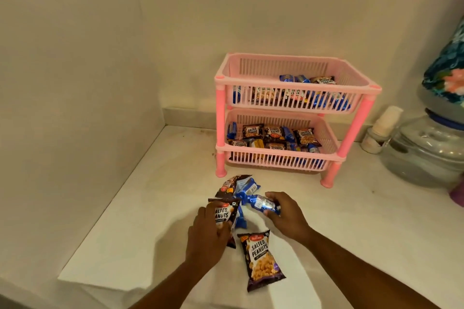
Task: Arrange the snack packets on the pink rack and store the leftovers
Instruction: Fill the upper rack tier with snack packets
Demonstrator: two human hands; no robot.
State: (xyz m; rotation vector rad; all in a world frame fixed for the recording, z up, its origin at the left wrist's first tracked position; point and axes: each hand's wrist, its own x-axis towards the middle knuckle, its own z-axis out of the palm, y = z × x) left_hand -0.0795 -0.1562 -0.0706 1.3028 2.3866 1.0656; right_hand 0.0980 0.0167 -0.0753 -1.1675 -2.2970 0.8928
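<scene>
- left hand (209,229) grips a peanut packet (224,216); right hand (281,211) grips a blue packet (265,203).
- loose packets (237,187) just beyond both hands could scatter.
- rack (296,118), farther ahead, looks full; overflow likely.

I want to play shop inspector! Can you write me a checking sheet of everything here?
Surface: white stone counter, a few faint stains.
Job's things: pink plastic two-tier rack, dark and blue packets in both tiers; loose dark peanut packet and small packet pile in front.
Clutter: clear glass jar, small white bottle, right of the rack.
Grippers: left hand holds a dark salted-peanuts packet; right hand holds a shiny blue packet.
Cables: nothing seen.
Surroundings: plain cream walls.
</scene>
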